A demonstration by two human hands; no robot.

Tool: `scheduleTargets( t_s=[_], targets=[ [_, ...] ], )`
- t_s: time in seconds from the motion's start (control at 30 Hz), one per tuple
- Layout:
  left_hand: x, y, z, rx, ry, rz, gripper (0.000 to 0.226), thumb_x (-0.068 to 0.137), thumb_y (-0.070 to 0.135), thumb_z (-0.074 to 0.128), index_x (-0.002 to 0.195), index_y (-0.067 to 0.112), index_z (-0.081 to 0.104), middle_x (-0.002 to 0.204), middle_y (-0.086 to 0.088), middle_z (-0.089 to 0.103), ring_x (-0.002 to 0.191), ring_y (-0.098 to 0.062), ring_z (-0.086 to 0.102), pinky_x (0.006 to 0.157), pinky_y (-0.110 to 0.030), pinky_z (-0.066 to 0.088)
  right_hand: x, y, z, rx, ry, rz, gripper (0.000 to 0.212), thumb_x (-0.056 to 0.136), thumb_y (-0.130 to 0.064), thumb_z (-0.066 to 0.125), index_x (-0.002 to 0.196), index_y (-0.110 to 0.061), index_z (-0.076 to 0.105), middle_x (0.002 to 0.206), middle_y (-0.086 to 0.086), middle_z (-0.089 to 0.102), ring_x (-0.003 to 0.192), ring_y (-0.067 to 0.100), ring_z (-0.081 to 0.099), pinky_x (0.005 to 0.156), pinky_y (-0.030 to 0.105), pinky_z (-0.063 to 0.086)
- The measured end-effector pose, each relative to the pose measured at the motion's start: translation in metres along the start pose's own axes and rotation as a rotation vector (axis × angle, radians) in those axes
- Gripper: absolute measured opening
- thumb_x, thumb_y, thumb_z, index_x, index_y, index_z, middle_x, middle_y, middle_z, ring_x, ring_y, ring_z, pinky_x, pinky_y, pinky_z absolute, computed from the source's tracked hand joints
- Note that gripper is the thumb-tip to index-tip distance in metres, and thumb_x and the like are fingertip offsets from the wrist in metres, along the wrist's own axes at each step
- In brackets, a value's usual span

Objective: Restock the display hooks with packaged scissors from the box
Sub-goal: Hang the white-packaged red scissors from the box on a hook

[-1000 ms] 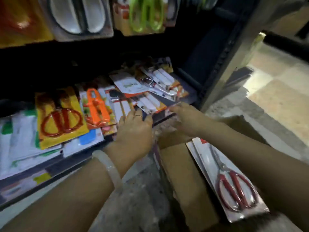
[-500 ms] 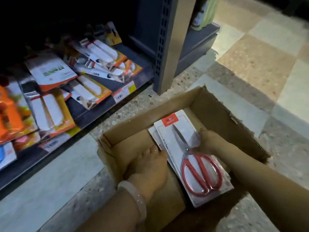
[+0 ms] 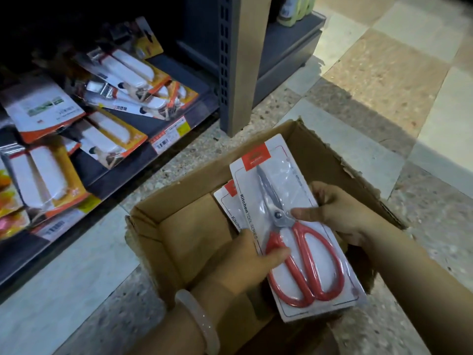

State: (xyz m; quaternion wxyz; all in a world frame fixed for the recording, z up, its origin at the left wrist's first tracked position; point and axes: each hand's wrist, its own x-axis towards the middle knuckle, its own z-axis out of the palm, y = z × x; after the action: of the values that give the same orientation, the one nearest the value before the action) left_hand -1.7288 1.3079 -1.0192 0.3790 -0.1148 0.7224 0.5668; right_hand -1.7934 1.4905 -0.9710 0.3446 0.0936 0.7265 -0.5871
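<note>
Red-handled scissors [image 3: 302,242] sealed on a white card fill the middle of my head view, the pack held over the open cardboard box [image 3: 184,237] that sits on the speckled floor [image 3: 358,103]. My left hand [image 3: 245,262] is clamped on the pack's left edge, thumb pressed on top beside one red handle, fingers underneath. My right hand [image 3: 335,213] grips the right edge, thumb resting on the plastic near the pivot of the blades. The card reads "Kitchen Tool Series" along its side. Under it, another pack [image 3: 227,203] of the same kind pokes out at the upper left, lying in the box. A pale bangle [image 3: 199,321] circles my left wrist. To the left, a low dark shelf [image 3: 158,124] carries loose packs of white-handled tools [image 3: 107,139], with a price label [image 3: 169,134] on its front edge.
</note>
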Motion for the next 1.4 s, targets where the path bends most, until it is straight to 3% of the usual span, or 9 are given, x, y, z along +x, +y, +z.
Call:
scheduleTargets(
  t_s=[0.17,0.37,0.47,0.57,0.63,0.83,1.0,1.13,1.4],
  targets=[
    [-0.003,0.013,0.007,-0.706,0.128,-0.074,0.072,0.054,0.018,0.087,0.119,0.021,0.056,0.109,-0.006,0.071,0.099,-0.029,0.068,0.089,-0.049,0.054,-0.009,-0.015,0.006,0.096,-0.026,-0.109,0.02,0.059,-0.011,0.071,0.076,-0.019,0.064,0.079,0.007,0.074,0.07,0.024,0.072,0.07,0.041,0.059],
    [-0.025,0.02,0.002,-0.692,0.202,0.025,0.057,0.067,0.013,0.082,0.118,0.02,0.056,0.107,-0.006,0.071,0.094,-0.028,0.07,0.082,-0.047,0.058,-0.015,-0.02,0.005,0.177,-0.12,-0.103,0.018,0.069,-0.018,0.065,0.086,-0.013,0.06,0.08,0.006,0.074,0.066,0.017,0.071,0.058,0.028,0.059],
    [-0.038,0.024,-0.008,-0.531,0.35,0.109,0.062,0.064,0.011,0.084,0.115,0.02,0.051,0.103,-0.006,0.07,0.091,-0.028,0.07,0.081,-0.049,0.057,0.001,-0.01,0.003,0.224,0.077,-0.046,0.031,0.076,-0.042,0.06,0.089,-0.014,0.059,0.08,0.004,0.068,0.065,0.011,0.063,0.056,0.022,0.056],
    [-0.045,0.031,-0.029,-0.45,0.486,0.206,0.059,0.068,0.008,0.08,0.114,0.019,0.045,0.101,-0.004,0.066,0.089,-0.023,0.068,0.077,-0.044,0.058,0.022,0.01,0.003,-0.319,0.334,0.097,0.029,0.085,-0.039,0.063,0.096,-0.013,0.057,0.093,0.006,0.058,0.078,0.016,0.055,0.069,0.025,0.049],
    [-0.045,0.034,-0.043,-0.457,0.551,0.252,0.06,0.069,0.008,0.08,0.116,0.019,0.044,0.1,-0.002,0.065,0.088,-0.022,0.069,0.074,-0.042,0.059,0.028,0.02,0.01,-0.617,0.309,0.252,0.05,0.077,-0.042,0.071,0.115,-0.015,0.052,0.101,0.0,0.051,0.091,0.018,0.052,0.078,0.029,0.046],
    [-0.044,0.026,-0.063,-0.388,0.65,0.305,0.059,0.07,0.009,0.08,0.113,0.02,0.041,0.097,0.007,0.061,0.087,-0.014,0.064,0.073,-0.035,0.056,0.031,0.039,0.038,-0.94,0.367,0.266,0.064,0.067,-0.041,0.08,0.118,-0.016,0.049,0.107,0.003,0.054,0.094,0.018,0.053,0.077,0.028,0.047],
    [-0.053,0.022,-0.073,-0.366,0.696,0.309,0.06,0.068,0.014,0.082,0.111,0.023,0.042,0.097,0.009,0.059,0.091,-0.016,0.064,0.08,-0.041,0.055,0.027,0.032,0.041,-0.678,0.349,0.282,0.053,0.068,-0.029,0.081,0.106,-0.019,0.045,0.1,0.001,0.055,0.088,0.017,0.053,0.068,0.027,0.044],
    [-0.067,0.021,-0.091,-0.352,0.718,0.335,0.063,0.067,0.013,0.082,0.116,0.019,0.043,0.107,0.001,0.063,0.094,-0.018,0.065,0.081,-0.042,0.056,0.001,0.018,0.038,-0.492,0.323,0.229,0.054,0.075,-0.022,0.077,0.119,-0.012,0.048,0.109,0.006,0.057,0.092,0.018,0.054,0.081,0.032,0.048],
    [-0.105,0.025,-0.138,-0.365,0.731,0.452,0.065,0.068,0.011,0.079,0.121,0.018,0.044,0.107,0.001,0.065,0.091,-0.017,0.067,0.076,-0.039,0.058,-0.061,-0.041,0.041,-0.109,0.189,-0.134,0.064,0.055,-0.026,0.085,0.111,-0.026,0.057,0.094,0.008,0.074,0.082,0.029,0.073,0.079,0.052,0.056]
  ],
)
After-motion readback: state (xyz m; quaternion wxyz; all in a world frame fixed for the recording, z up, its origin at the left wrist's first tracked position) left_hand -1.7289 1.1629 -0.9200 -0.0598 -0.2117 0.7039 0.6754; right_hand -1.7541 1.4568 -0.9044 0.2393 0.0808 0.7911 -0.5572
